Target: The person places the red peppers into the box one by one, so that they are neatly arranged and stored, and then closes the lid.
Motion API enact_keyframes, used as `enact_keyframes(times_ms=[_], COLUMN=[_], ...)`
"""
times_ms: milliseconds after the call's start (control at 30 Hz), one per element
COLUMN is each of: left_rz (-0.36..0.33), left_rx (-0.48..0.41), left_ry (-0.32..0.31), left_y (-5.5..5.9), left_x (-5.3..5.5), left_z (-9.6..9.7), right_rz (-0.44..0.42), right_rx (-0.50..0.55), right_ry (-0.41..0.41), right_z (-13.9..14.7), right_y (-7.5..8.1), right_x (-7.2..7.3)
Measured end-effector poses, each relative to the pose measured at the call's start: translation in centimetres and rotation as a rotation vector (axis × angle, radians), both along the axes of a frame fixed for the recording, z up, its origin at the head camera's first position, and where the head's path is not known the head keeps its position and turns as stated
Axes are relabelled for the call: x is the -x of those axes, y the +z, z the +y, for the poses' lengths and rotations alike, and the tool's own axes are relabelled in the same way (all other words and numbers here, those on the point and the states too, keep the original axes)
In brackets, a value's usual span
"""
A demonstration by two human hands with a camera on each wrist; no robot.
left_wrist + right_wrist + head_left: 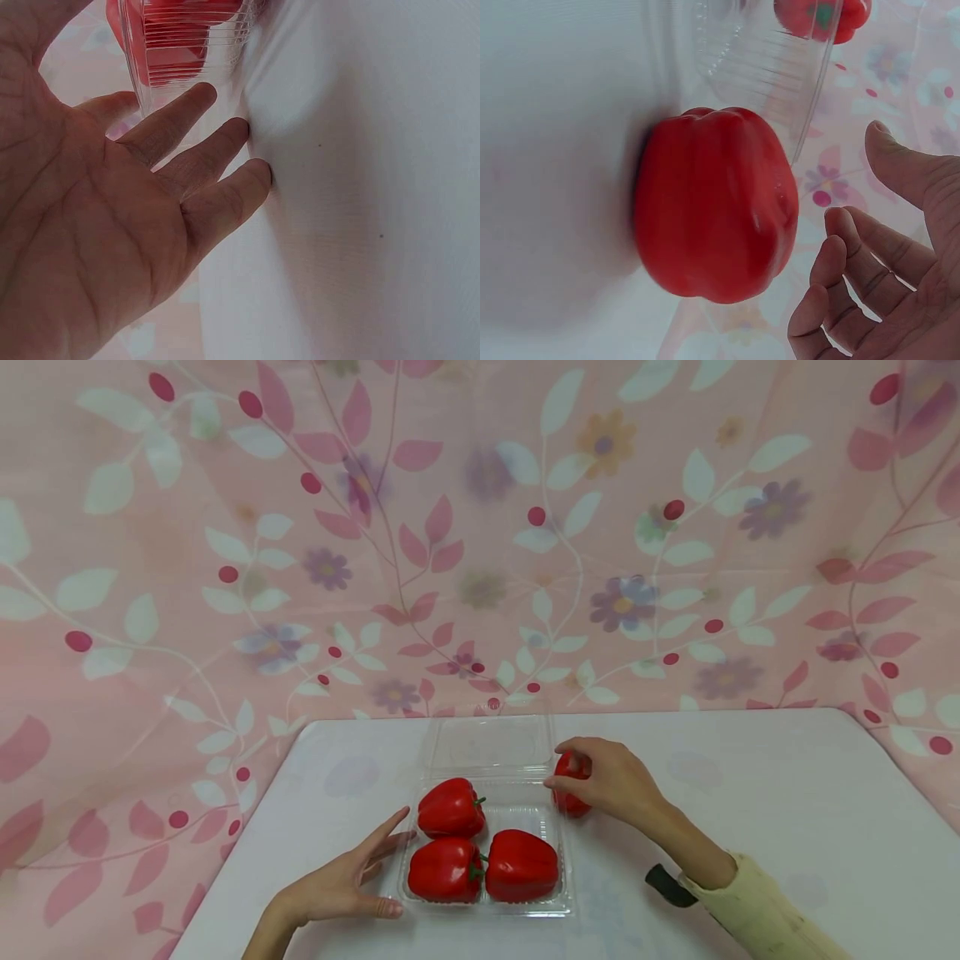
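Left hand (341,883): fingers spread and slightly bent; thumb held well apart from them; palm facing the left wrist camera
Left forearm (272,928): bare; rising from the lower edge of the head view
Right hand (613,778): fingers loosely curved; thumb apart from the fingertips
Right forearm (697,845): bare near the wrist; slanting in from lower right; pale yellow sleeve (757,906) behind

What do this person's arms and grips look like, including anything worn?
The left grip and right grip are bare, without gloves or visible rings. The right arm wears a pale yellow sleeve; a dark, rounded piece shows beside it, attachment unclear. No sleeve shows on the left arm.
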State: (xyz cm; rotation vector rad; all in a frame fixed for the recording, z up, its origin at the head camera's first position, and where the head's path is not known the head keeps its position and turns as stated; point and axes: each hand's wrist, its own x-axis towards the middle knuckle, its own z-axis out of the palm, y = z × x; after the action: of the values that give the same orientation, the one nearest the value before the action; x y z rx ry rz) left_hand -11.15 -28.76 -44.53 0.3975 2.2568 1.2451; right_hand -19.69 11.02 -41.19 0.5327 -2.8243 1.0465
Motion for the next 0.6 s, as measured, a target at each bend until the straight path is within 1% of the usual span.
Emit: enact_keyframes(times_ms=[267,600], left_rz=[-0.005,-0.005], left_rx=[0.011,0.002], left_ry=[0.004,0.004], left_y=[-0.2,0.0], left_x=[0.2,0.1], left_z=[-0.1,0.0], right_rz=[0.002,0.042], right_rx=[0.000,-0.011], right_ry=[-0.007,-0.030], right_z=[0.7,1.7], right_y=[-0.5,-1.1], right_x=[0.1,0.5])
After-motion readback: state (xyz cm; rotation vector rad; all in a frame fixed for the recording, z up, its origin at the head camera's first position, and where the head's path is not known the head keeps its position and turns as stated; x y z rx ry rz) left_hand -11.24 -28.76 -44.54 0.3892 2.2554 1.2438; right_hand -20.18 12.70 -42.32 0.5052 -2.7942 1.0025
